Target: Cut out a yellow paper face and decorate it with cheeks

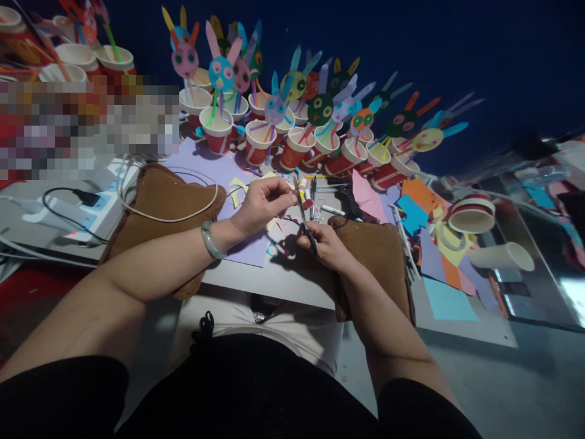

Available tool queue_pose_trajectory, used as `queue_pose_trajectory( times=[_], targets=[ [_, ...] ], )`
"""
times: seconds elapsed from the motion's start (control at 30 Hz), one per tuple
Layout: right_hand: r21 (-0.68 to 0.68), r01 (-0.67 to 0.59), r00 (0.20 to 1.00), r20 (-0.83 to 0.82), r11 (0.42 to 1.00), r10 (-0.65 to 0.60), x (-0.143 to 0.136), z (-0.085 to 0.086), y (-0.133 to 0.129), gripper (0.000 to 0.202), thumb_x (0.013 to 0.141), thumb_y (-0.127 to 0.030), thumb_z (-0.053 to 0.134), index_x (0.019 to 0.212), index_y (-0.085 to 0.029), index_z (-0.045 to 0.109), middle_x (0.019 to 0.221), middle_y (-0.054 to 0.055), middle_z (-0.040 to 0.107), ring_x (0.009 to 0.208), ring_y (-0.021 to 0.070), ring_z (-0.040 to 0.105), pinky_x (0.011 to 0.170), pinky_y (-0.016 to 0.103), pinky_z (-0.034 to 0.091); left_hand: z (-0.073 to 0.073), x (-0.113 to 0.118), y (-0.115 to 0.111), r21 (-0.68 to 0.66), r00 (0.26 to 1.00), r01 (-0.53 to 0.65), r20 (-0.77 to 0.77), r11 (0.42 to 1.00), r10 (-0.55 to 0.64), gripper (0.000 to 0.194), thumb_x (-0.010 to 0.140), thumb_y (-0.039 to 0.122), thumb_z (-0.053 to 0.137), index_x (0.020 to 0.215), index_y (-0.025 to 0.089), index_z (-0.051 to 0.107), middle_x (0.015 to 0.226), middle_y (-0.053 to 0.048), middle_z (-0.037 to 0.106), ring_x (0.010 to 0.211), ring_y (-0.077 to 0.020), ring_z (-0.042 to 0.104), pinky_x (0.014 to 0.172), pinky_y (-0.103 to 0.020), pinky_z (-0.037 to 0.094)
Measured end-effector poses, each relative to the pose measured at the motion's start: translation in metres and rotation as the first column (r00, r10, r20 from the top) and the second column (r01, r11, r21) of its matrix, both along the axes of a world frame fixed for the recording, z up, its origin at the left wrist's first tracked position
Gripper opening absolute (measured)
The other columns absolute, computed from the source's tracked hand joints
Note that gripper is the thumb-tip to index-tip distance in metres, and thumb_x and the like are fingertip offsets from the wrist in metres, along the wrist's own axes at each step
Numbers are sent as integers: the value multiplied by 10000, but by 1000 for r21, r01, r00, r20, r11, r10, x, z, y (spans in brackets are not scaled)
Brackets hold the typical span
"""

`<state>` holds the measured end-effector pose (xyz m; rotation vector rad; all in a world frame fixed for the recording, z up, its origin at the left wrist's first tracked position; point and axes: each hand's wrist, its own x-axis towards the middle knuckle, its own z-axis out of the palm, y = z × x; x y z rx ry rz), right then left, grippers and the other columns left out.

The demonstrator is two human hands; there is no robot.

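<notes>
Dark-handled scissors (309, 235) are in my right hand (326, 245), with the blades pointing up and away from me. My left hand (265, 206) is closed in a pinch near the blades; what its fingertips hold is too small to make out. A pale green bangle circles the left wrist. Beneath the left hand lies a large purple sheet (242, 247), and small paper scraps (278, 228) are scattered below both hands. Just beyond the hands are a dark pen (313, 190) and a white marker (336, 211).
Red and white paper cups (260, 143) with rabbit-faced paper figures stand along the back. Brown cushions (167, 201) lie under both forearms. A power strip (94, 210) with cables is at left. Coloured paper (450, 300) and a paper roll (507, 256) are at right.
</notes>
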<state>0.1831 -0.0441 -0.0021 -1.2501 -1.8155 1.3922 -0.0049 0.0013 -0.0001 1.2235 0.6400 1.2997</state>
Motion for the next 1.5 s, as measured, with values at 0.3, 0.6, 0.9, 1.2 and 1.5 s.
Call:
queue_pose_trajectory(
  times=[0.3, 0.6, 0.9, 1.2, 1.5],
  targets=[
    [-1, -1, 1000, 11, 1000, 1, 0, 3, -1, 547, 714, -660, 727, 619, -200, 447, 572, -38, 452, 565, 93, 373, 539, 245, 308, -1, -1, 1, 6, 1000, -3, -4, 1000, 3, 184, 733, 189, 680, 609, 177, 546, 539, 49, 514, 483, -54, 444, 489, -228, 359],
    [18, -7, 999, 39, 1000, 7, 1, 2, -1, 559, 733, -685, 692, 622, -201, 437, 580, -42, 427, 567, 92, 364, 542, 249, 298, 1, -1, 0, -1, 1000, -12, -4, 1000, 12, 194, 726, 210, 686, 604, 177, 539, 531, 51, 511, 478, -53, 451, 481, -219, 364],
    [-10, 9, 999, 38, 1000, -9, 1, 2, -1, 540, 715, -656, 720, 622, -200, 445, 572, -43, 441, 567, 94, 362, 544, 249, 287, 1, -1, 0, 9, 1000, -18, 15, 1000, 18, 198, 728, 218, 694, 609, 178, 541, 531, 51, 519, 467, -50, 454, 470, -218, 363],
    [3, 9, 998, 55, 1000, -9, 1, 4, -1, 543, 724, -665, 709, 621, -199, 449, 566, -45, 429, 562, 90, 349, 538, 250, 274, -1, 0, 2, 11, 999, -20, 42, 1000, 20, 212, 747, 233, 710, 622, 175, 548, 534, 48, 515, 463, -47, 449, 466, -223, 351],
    [16, 6, 998, 59, 1000, -7, 1, 4, -1, 538, 724, -661, 706, 617, -197, 456, 570, -45, 422, 565, 91, 349, 541, 250, 277, 2, 0, 3, -60, 997, -19, 67, 998, 23, 236, 794, 318, 689, 639, 169, 592, 589, 23, 599, 444, -45, 487, 443, -212, 356]
  ],
)
